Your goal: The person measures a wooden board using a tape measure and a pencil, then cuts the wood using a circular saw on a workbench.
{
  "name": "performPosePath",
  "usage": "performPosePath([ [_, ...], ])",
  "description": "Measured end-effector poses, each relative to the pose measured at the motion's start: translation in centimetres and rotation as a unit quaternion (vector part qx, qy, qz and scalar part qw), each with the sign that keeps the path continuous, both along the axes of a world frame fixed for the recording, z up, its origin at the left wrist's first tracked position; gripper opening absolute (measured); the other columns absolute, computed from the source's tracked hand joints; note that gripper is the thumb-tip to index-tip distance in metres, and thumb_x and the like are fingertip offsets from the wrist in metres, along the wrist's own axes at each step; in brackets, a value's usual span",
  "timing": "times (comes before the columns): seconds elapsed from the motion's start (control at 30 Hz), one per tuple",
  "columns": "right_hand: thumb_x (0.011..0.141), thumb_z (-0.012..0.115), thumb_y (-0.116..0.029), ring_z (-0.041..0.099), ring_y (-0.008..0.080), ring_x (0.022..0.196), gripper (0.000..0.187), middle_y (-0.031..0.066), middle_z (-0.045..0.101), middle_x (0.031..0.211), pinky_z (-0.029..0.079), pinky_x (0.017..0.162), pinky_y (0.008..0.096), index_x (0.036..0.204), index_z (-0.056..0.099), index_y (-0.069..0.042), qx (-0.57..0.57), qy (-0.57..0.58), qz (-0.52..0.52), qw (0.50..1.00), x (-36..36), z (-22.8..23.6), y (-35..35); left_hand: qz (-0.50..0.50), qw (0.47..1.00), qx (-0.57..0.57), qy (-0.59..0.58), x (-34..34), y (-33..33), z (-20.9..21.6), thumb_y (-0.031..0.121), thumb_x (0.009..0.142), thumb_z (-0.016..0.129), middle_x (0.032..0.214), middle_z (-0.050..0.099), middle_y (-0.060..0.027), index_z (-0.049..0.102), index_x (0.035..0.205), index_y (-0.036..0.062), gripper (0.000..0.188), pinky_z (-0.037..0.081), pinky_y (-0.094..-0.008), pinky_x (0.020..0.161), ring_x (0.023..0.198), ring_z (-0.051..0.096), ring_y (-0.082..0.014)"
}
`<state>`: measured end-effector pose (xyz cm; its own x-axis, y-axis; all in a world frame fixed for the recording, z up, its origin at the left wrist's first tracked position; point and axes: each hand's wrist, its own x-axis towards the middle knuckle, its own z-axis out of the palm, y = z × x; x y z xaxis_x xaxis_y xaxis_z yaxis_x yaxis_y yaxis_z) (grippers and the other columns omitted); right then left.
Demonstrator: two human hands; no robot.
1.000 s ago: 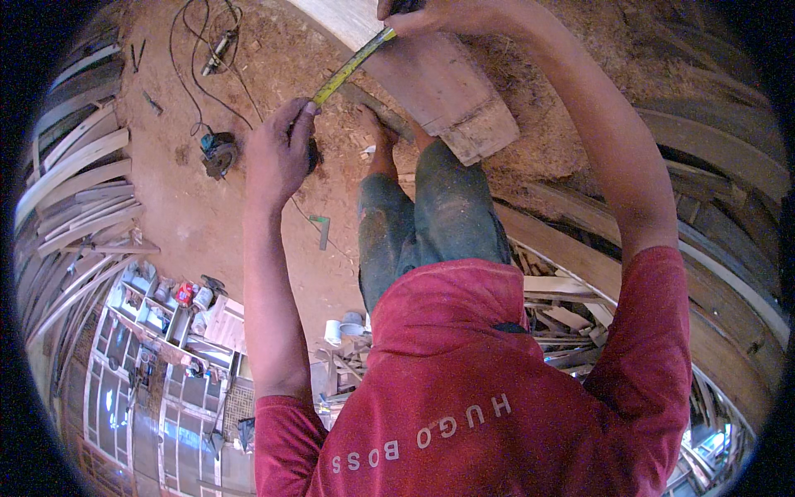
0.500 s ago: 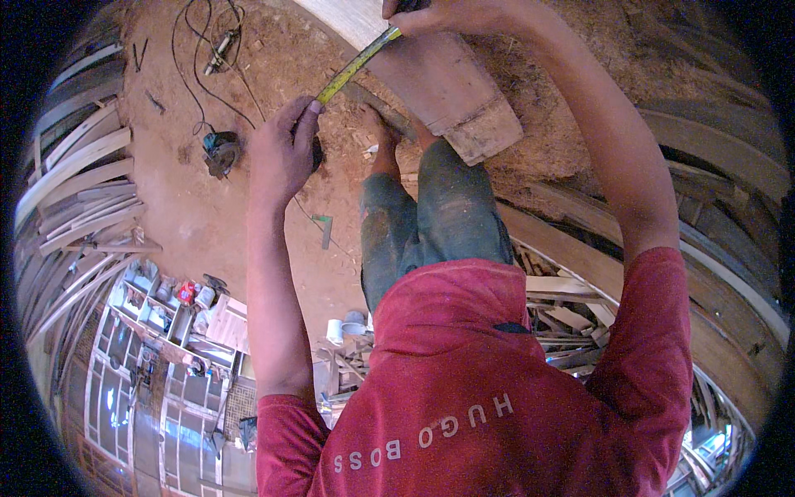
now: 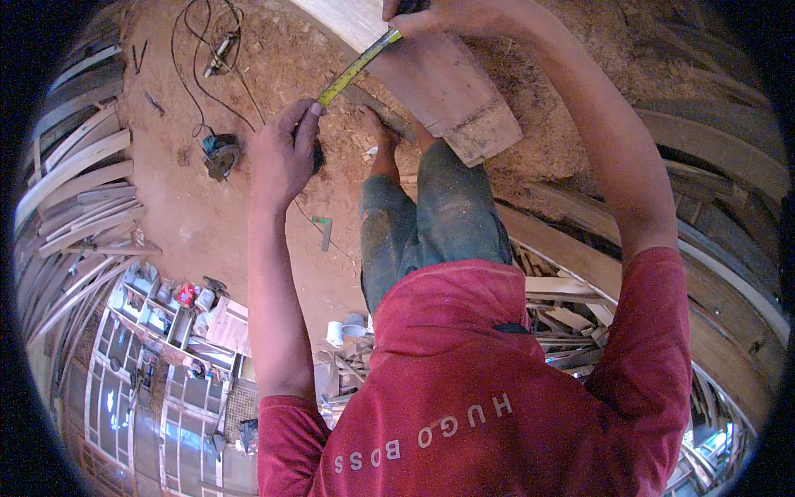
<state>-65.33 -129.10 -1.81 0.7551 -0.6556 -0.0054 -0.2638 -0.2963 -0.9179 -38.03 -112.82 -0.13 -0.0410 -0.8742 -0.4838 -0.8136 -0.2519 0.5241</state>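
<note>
A yellow tape measure [image 3: 356,68] stretches between my two hands, its blade slightly bowed. My left hand [image 3: 283,153] pinches one end of the blade between thumb and fingers. At the top edge my right hand [image 3: 447,18] is closed around the dark tape case, which is partly hidden by the fingers and cut off by the frame. Just below my right hand lies a wide wooden plank [image 3: 451,91], paler toward the top, with a stepped, cut end. The blade crosses in front of the plank's left edge. My bare feet are on the ground close beside the plank.
On the dirt floor to the left lie a teal circular saw [image 3: 221,155], another corded tool [image 3: 219,54] and loose black cable. A small green-handled square [image 3: 325,232] rests nearer. Stacked boards [image 3: 87,178] line the left; wooden shelving [image 3: 178,323] and white buckets [image 3: 334,333] stand lower left. More timber [image 3: 571,240] lies at right.
</note>
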Motion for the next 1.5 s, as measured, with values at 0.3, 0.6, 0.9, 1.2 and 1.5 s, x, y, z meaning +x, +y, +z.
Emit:
performPosePath([
  [0.3,0.076,0.077,-0.019,0.069,0.0230,0.074,0.023,0.0137,0.069,0.077,0.054,0.067,0.0369,0.084,0.070,0.000,-0.021,0.009,-0.010,1.000,-0.1,-0.2,0.0,-0.002,1.000,-0.004,0.003,0.1,-0.1,0.0,0.025,0.103,0.057,0.077,0.067,-0.0089,0.069,0.103,0.0021,0.026,0.050,-0.0310,0.066,0.071,0.065,-0.0167],
  [0.6,0.084,0.078,-0.017,0.067,0.0152,0.070,0.018,0.0051,0.070,0.082,0.054,0.065,0.0334,0.086,0.071,-0.001,0.282,-0.113,-0.224,0.926,-4.1,0.4,-0.4,0.018,1.000,-0.001,0.013,0.2,0.0,0.1,0.030,0.101,0.057,0.084,0.068,-0.0197,0.070,0.109,0.0067,0.028,0.052,-0.0432,0.071,0.081,0.069,-0.0364],
  [0.9,0.092,0.074,-0.019,0.068,0.0129,0.073,0.020,0.0048,0.072,0.088,0.056,0.069,0.0297,0.101,0.072,-0.001,0.151,0.086,-0.395,0.902,-8.2,-3.0,3.5,0.027,0.999,0.042,0.006,0.1,-0.3,0.6,0.031,0.101,0.057,0.086,0.068,-0.0200,0.069,0.110,0.0058,0.029,0.051,-0.0439,0.072,0.081,0.068,-0.0376],
  [1.2,0.087,0.076,-0.019,0.067,0.0156,0.084,0.024,0.0054,0.072,0.090,0.053,0.074,0.0318,0.102,0.071,-0.001,0.127,-0.008,-0.149,0.981,-2.4,0.6,2.6,0.026,0.999,0.004,0.024,0.1,-0.3,0.4,0.029,0.102,0.056,0.083,0.067,-0.0198,0.070,0.108,0.0054,0.028,0.051,-0.0415,0.071,0.077,0.068,-0.0354],
  [1.5,0.078,0.077,-0.020,0.066,0.0186,0.082,0.025,0.0104,0.069,0.084,0.052,0.075,0.0342,0.092,0.071,0.000,0.065,0.010,-0.063,0.996,-0.8,0.6,1.2,0.021,0.999,0.009,0.023,0.0,-0.3,0.4,0.029,0.102,0.056,0.080,0.066,-0.0188,0.070,0.107,0.0056,0.028,0.050,-0.0407,0.069,0.075,0.067,-0.0338],
])
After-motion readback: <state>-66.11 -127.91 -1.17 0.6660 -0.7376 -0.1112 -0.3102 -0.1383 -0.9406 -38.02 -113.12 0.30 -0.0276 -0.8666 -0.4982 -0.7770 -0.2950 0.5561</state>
